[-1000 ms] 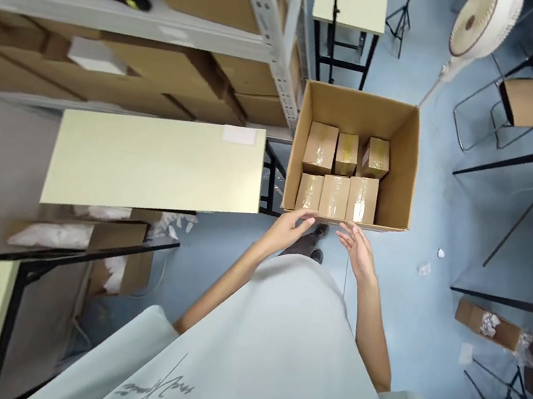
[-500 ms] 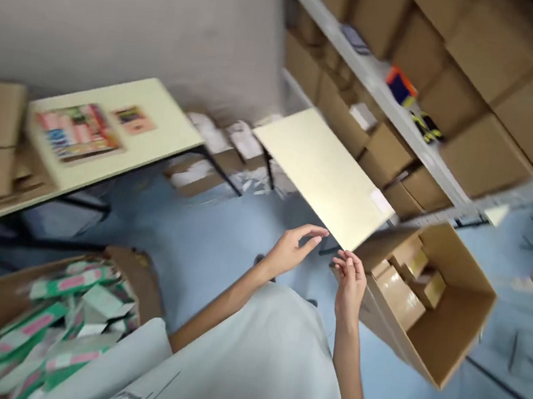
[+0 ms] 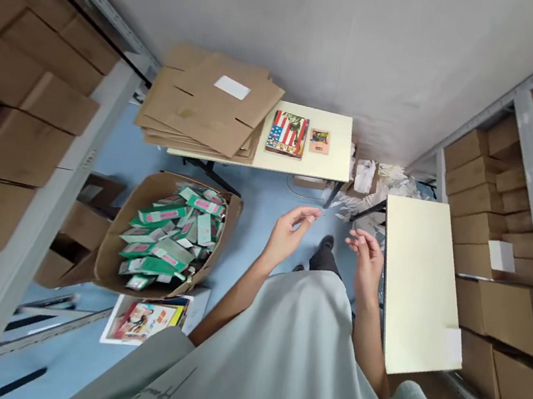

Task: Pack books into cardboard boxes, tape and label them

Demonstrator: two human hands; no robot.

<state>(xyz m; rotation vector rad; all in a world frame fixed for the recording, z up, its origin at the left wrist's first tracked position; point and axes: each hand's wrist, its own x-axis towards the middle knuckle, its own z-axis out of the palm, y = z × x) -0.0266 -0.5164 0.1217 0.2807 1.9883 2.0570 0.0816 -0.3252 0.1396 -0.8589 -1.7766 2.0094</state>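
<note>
My left hand (image 3: 287, 235) is raised in front of my body, its thumb drawn close to its extended fingers; a tiny speck shows near the tips, too small to name. Across a gap, my right hand (image 3: 367, 259) has bent fingers with the thumb near them, and anything between them is too small to make out. Beyond my hands, a cream table (image 3: 333, 163) bears a book with red and white stripes (image 3: 287, 134), a small pinkish card (image 3: 319, 141) and stacked flat cardboard (image 3: 211, 100). A second cream table (image 3: 419, 277) stands right of my right hand.
A large carton (image 3: 111, 249) of green and white small boxes (image 3: 159, 236) stands at left, beside a white bin (image 3: 109, 330) holding colourful printed items. Shelves with brown boxes (image 3: 516, 313) line both sides. White paper scraps (image 3: 390, 182) lie near the wall.
The view has swung left and straightened; the left shelves now show, and the open box at right has left view. Both hands stay raised, the left thumb and fingers closer together.
</note>
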